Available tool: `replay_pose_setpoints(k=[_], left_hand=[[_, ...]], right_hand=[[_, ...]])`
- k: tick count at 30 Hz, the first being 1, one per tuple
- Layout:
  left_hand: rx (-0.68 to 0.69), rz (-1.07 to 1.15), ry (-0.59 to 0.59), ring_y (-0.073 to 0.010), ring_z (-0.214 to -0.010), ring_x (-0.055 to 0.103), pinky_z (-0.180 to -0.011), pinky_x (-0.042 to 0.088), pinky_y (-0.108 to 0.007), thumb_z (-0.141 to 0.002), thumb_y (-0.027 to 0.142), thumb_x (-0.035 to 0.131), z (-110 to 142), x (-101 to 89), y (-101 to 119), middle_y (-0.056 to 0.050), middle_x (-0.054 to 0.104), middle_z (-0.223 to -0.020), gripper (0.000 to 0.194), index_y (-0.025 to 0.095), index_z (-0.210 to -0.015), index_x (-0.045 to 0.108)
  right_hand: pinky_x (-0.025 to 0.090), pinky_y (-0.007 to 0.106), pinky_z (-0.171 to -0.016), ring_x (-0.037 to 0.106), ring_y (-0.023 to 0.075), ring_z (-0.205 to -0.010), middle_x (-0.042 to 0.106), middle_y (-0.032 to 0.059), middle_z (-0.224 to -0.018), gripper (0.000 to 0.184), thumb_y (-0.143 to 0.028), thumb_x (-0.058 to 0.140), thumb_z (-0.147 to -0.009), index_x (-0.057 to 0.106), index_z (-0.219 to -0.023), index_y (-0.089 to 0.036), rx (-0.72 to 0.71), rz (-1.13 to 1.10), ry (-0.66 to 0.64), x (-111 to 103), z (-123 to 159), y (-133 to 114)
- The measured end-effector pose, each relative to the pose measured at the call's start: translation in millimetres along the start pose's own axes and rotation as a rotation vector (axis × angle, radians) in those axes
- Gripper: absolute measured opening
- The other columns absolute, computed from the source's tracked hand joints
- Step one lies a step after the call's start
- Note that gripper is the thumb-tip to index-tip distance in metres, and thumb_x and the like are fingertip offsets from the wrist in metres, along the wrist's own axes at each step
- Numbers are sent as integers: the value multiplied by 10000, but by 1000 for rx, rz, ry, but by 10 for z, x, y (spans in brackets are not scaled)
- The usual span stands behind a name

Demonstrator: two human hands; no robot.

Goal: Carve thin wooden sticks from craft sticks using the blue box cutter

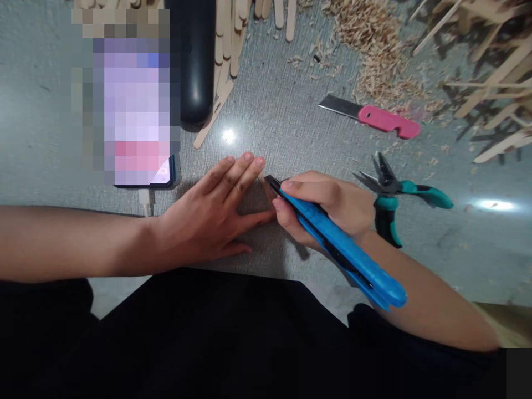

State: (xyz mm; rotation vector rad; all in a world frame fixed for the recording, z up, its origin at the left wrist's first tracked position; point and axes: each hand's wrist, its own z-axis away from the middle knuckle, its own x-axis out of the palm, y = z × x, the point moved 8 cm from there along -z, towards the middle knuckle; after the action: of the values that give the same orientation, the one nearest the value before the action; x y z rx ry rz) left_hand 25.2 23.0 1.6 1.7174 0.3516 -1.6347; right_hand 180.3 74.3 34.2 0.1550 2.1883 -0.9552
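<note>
My left hand (220,205) lies flat on the grey table, its fingers stretched out and spread. Under and just beyond its fingertips shows a thin wooden craft stick (266,188), mostly hidden by both hands. My right hand (328,202) is wrapped round a blue utility knife (344,238), whose dark tip points up and left at the stick beside my left fingers. Whether the tip touches the stick, I cannot tell.
Right of my hands lie pliers (388,188) with teal-and-black handles. A pink-handled folding knife (388,121) lies open above them. Wood shavings (374,50) and loose craft sticks (494,72) cover the upper right. A cabled phone (166,174) and black case (197,66) are left.
</note>
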Motion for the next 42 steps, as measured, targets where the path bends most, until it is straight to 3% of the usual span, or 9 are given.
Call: replay_pose_setpoints(k=[5, 13, 18, 22, 28, 34, 42], left_hand=[[-16, -4, -6, -536, -1832, 289, -1490, 320, -697, -994, 660, 875, -4, -6, 19, -228, 275, -1978, 1008, 263, -1807, 431], [-6, -29, -65, -604, -1820, 254, -1461, 338, -756, -784, 905, 934, -15, 5, 63, -273, 285, -1963, 1351, 232, -1830, 408], [4, -93, -134, -609, -1818, 254, -1441, 365, -763, -847, 931, 852, -27, 4, 68, -278, 323, -1949, 1326, 207, -1849, 372], [33, -145, -94, -615, -1799, 300, -1429, 394, -745, -860, 966, 804, -25, -4, 80, -326, 340, -1924, 1334, 158, -1829, 370], [54, -196, -49, -641, -1742, 402, -1402, 428, -731, -847, 1010, 774, -1, -28, 76, -434, 317, -1883, 1513, 98, -1883, 156], [58, -211, -41, -617, -1762, 385, -1405, 420, -738, -940, 971, 704, 16, -35, 72, -386, 281, -1922, 1396, 128, -1902, 145], [62, -232, -31, -630, -1739, 420, -1410, 414, -728, -839, 1051, 732, 15, -25, 70, -417, 284, -1905, 1540, 123, -1901, 117]], right_hand=[[702, 371, -664, 864, 238, -754, 905, -6, -1003, 267, -189, 776, -1026, 715, -1200, -382, 46, -1, -33, 11, 3, -13], [684, 319, -627, 864, 221, -725, 894, 1, -944, 278, -158, 804, -985, 684, -1145, -352, 17, 7, -23, 10, -38, -36], [674, 292, -623, 856, 202, -699, 892, -1, -924, 256, -152, 794, -984, 659, -1101, -334, 2, 18, -13, -1, -42, -54], [668, 268, -632, 858, 189, -719, 890, 9, -940, 243, -160, 781, -1013, 629, -1123, -315, -8, 48, -19, -13, -21, -70], [645, 241, -641, 769, 142, -633, 823, -20, -844, 256, -95, 762, -1029, 617, -1156, -263, -40, 111, -29, -21, 22, -99], [629, 275, -604, 792, 173, -665, 806, -15, -819, 256, -64, 738, -1052, 612, -1173, -252, -49, 106, -45, -11, 23, -116], [652, 276, -613, 805, 174, -661, 817, -14, -823, 233, -73, 740, -1072, 613, -1163, -245, -52, 120, -31, 10, 60, -134]])
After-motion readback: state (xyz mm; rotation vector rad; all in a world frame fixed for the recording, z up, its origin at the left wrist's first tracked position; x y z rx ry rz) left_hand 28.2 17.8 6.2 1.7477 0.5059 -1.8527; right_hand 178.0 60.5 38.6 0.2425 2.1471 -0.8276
